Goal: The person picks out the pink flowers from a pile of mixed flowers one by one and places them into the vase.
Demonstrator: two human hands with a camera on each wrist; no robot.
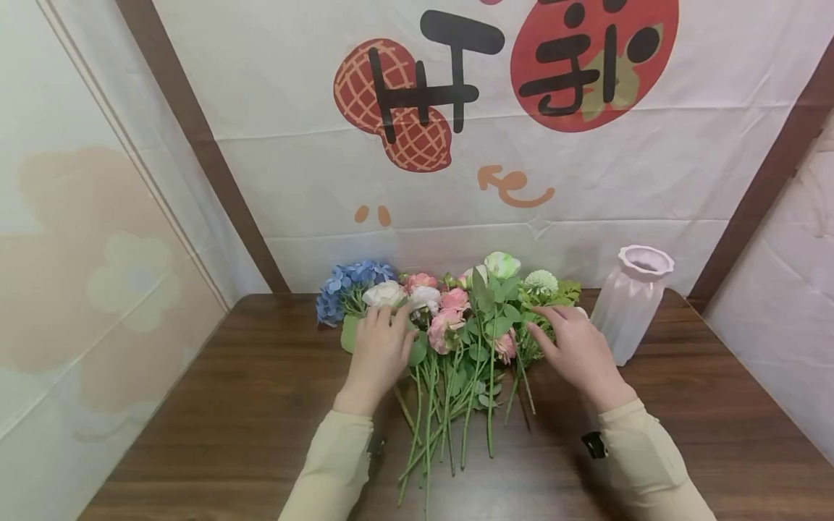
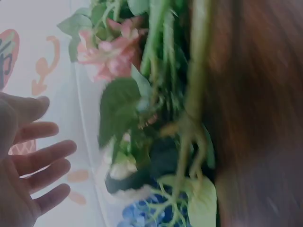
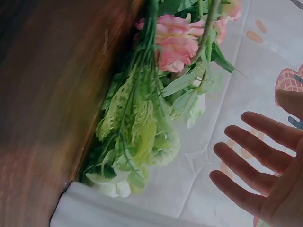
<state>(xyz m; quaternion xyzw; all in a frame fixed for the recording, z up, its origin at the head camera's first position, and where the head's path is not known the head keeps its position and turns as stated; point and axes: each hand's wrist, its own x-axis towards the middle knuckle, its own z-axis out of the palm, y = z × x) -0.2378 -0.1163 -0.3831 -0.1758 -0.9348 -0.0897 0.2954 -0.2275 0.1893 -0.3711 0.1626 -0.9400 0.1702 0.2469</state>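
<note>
A spread of artificial flowers lies on the brown wooden table [image 1: 215, 427], blooms toward the back and green stems [image 1: 428, 427] toward the front. Over its left part hovers my left hand [image 1: 380, 349], near a white rose [image 1: 384, 294] and a blue hydrangea [image 1: 355, 278]. My right hand [image 1: 582, 352] is above the right part, beside a pale green pompom flower [image 1: 541, 282]. Both wrist views show fingers apart and slightly bent, with nothing in either hand. Between the hands are pink flowers [image 1: 446, 329] and a green-white bloom [image 1: 502, 265].
A white ribbed vase [image 1: 627, 315] with a scalloped rim stands at the back right, just beyond my right hand. Behind the table hangs a white cloth [image 1: 293, 181] with printed drawings. Brown strips [image 1: 195, 145] run along the cloth's sides.
</note>
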